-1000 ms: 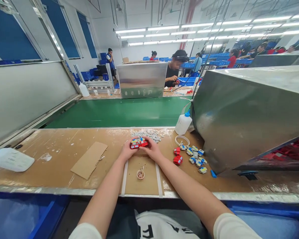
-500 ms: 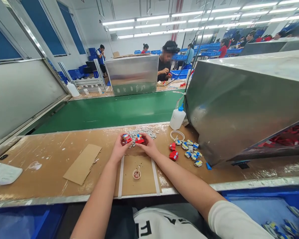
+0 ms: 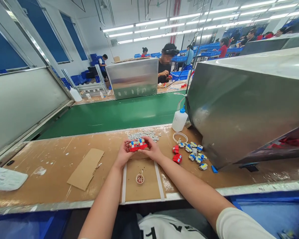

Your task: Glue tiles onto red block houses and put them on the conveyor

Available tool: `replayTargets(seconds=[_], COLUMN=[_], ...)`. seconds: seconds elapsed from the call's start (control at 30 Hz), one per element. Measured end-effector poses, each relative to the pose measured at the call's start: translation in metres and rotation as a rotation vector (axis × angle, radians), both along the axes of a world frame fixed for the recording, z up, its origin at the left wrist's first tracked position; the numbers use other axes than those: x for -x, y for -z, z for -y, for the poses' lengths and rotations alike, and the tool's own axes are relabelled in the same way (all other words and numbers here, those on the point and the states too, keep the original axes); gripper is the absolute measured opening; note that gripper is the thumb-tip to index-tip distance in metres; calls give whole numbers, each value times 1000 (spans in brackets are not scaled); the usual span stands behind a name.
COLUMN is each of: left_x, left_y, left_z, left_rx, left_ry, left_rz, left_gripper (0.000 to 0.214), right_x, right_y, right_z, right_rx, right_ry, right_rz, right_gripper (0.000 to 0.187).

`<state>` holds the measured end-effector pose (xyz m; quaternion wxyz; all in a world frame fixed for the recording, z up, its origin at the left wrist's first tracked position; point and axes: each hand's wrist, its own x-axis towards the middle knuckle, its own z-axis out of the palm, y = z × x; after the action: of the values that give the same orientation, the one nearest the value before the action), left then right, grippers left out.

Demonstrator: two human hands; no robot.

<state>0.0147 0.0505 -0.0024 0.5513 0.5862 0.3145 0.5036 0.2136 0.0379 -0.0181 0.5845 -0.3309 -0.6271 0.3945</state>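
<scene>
My left hand [image 3: 124, 154] has its fingers closed round a small red toy car [image 3: 133, 146] with blue, yellow and white on top. A second toy car [image 3: 142, 144] of the same colours is gripped in my right hand [image 3: 153, 150]. The two cars are side by side and seem to touch, raised over the bench. Just behind them lies a pile of small flat grey pieces [image 3: 149, 134]. Below my hands, on a cardboard mat [image 3: 131, 192] edged with white strips, stands a small cup [image 3: 140, 179] with a stick in it.
To the right are red toy cars [image 3: 177, 158], several grey, blue and yellow parts [image 3: 198, 158], a white ring [image 3: 180, 138] and a squeeze bottle [image 3: 179, 120]. A large metal box [image 3: 226, 109] borders the right; cardboard [image 3: 86, 169] lies left. A green belt [image 3: 119, 114] runs behind.
Both hands have come together, bringing the two cars from apart to side by side. More of their coloured tops shows now. The whole view has shifted slightly.
</scene>
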Motion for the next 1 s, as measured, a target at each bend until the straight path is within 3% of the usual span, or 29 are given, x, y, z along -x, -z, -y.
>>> replayTargets(seconds=[0.23, 0.47, 0.77, 0.9, 1.0], left_x=[2, 3, 4, -9, 15], left_y=[0, 6, -1, -10, -30], left_z=[2, -2, 4, 5, 23], left_rx=[3, -20, -44, -88, -156], left_ry=[67, 56, 85, 57, -30], left_rz=[-45, -64, -157, -146, -261], left_gripper=[66, 66, 67, 63, 59], right_x=[-13, -15, -17, -15, -15], right_y=[-10, -12, -12, -9, -6], right_z=[3, 6, 5, 3, 3], right_rx=[-13, -115, -232, -209, -144], right_ry=[-136, -105, 15, 86, 94], right_rz=[96, 207, 284, 201, 169], right_gripper=[61, 54, 45, 49, 55])
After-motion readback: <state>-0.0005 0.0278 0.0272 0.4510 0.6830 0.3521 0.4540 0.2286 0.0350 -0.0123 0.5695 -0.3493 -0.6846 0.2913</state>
